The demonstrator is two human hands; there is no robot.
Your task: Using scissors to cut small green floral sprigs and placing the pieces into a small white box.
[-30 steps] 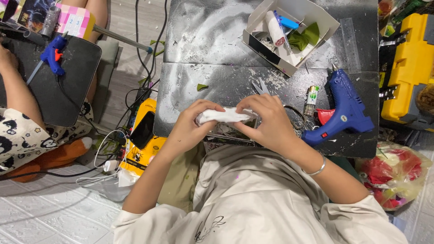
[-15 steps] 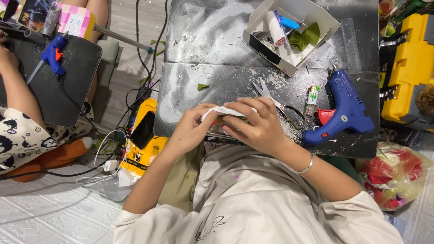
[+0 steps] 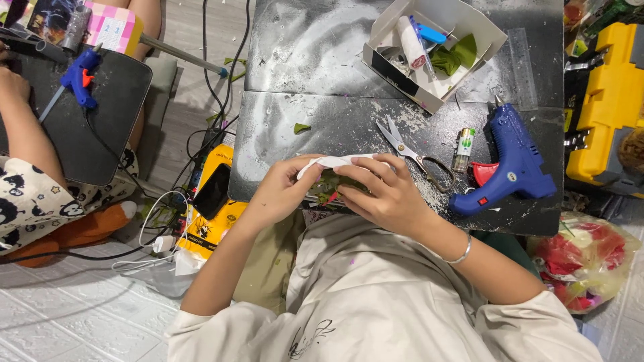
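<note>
White strip is pinched by the left hand and right hand, both closed on it, stretched just above the desk edge, maybe to wrap the green stems. Scissors lie close.

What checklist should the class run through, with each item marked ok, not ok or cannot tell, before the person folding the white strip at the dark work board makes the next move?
1. Both hands on the white paper-like strip: left hand and right hand pinch it. Ok.
2. Silver metal scissors lying apart from the fingers, beside the right hand. Ok.
3. Blue plastic glue gun resting on the scratched dark work board, nozzle pointing away from the hands. Ok.
4. Glue gun hot or cold: cannot tell.
5. White cardboard box of supplies sitting fully on the board. Ok.
6. Board free of scraps: small green scrap and white flecks lie there. Not ok.
</note>
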